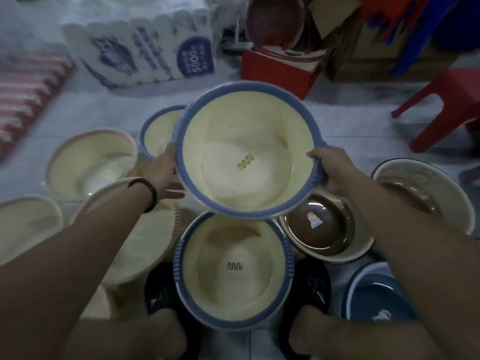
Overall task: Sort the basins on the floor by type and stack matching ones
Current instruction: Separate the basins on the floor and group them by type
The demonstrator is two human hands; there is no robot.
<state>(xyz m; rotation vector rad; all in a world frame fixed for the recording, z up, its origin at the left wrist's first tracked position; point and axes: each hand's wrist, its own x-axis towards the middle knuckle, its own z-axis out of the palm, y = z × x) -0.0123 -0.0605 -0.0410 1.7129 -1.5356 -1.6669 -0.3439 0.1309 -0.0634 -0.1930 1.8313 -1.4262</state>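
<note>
A cream basin with a blue rim [246, 152] is held up in the air at the centre. My left hand [166, 175] grips its left rim and my right hand [330, 170] grips its right rim. Directly below, near my feet, a matching blue-rimmed basin [233, 268] stands on the floor. Another blue-rimmed one [155, 131] sits behind my left hand, partly hidden. Cream basins with pale pink rims [91, 162] lie to the left. A brown-lined basin [322, 229] sits under my right wrist, and another [420, 193] lies further right.
A dark blue basin [379, 297] lies at lower right. A red plastic stool [446, 105] stands at the right, a red box [280, 68] and cardboard boxes behind. A pack of white rolls [145, 50] lies at the back left, a striped mat [23, 100] far left.
</note>
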